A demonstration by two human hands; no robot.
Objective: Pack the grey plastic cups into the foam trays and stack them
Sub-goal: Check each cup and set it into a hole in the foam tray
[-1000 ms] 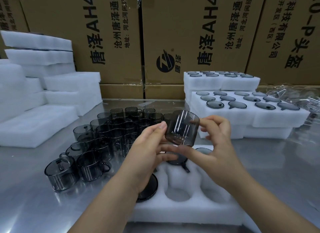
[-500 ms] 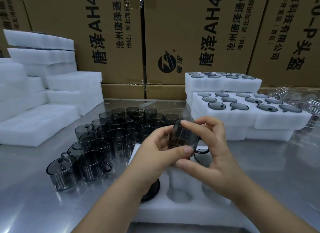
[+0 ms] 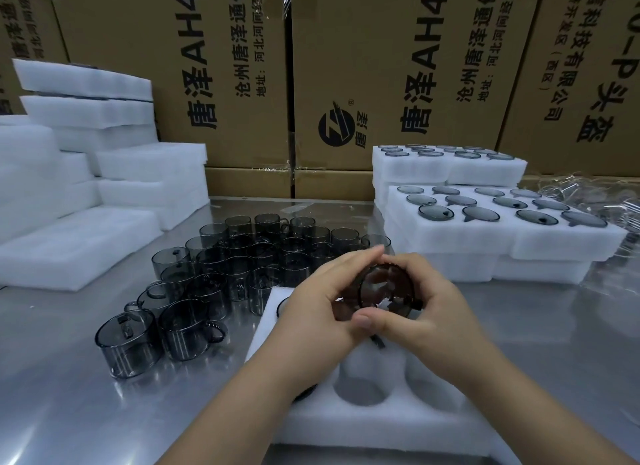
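Both hands hold one grey plastic cup (image 3: 386, 288) just above a white foam tray (image 3: 374, 426) lying in front of me. My left hand (image 3: 322, 309) grips its left side, with the thumb under the rim. My right hand (image 3: 429, 309) curls round its right side. The cup's mouth is tipped toward me. The tray has round holes; one open hole (image 3: 362, 388) shows below the hands, and a dark cup sits in a hole partly hidden by my left wrist. Several loose grey cups (image 3: 221, 274) stand on the steel table to the left.
Filled foam trays (image 3: 498, 232) are stacked at the right, with a second stack (image 3: 446, 167) behind. Plain foam trays (image 3: 79, 243) are piled at the left. Cardboard boxes (image 3: 391, 66) wall off the back. Crumpled clear plastic (image 3: 595, 198) lies at far right.
The cup has come down from chest height toward the foam tray and has been turned so its mouth faces me. Both hands have closed more tightly round it.
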